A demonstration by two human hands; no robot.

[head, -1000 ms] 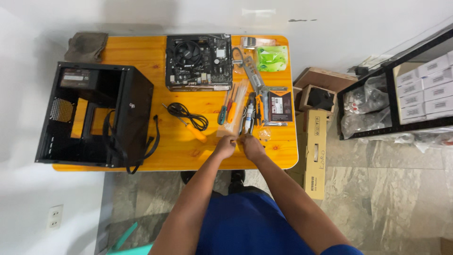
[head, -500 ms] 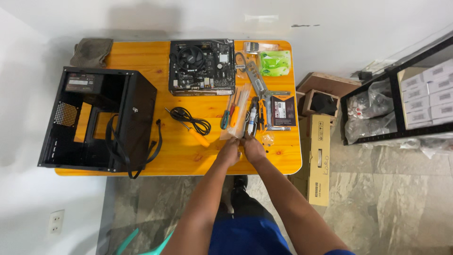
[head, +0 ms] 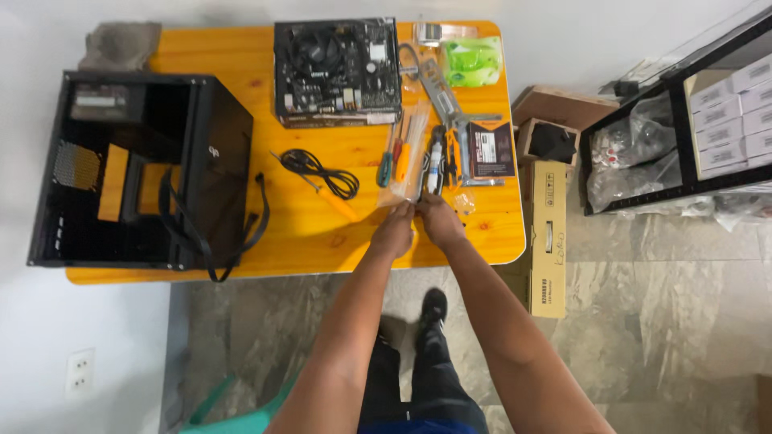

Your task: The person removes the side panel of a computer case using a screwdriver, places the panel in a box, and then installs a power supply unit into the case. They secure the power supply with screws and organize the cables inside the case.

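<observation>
Orange tabletop [head: 241, 241], L to R: 1 open black PC case [head: 145, 169], 1 coiled black cable [head: 322, 170], 1 motherboard [head: 338, 72], 2 screwdrivers [head: 392, 157], 1 green bag [head: 473, 60]. Cardboard boxes [head: 547, 233] stand R of table. Both arms extended, hands meeting at near edge: left hand [head: 394, 233] and right hand [head: 441, 221] pinched onto clear plastic bag [head: 412, 165]; nothing obstructs.

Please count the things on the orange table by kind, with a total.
Computer case: 1
Motherboard: 1
Black cable: 1
Screwdrivers: 2
Clear plastic bag, held by both hands: 1
Green packet: 1
Grey cloth: 1
Total: 8
</observation>
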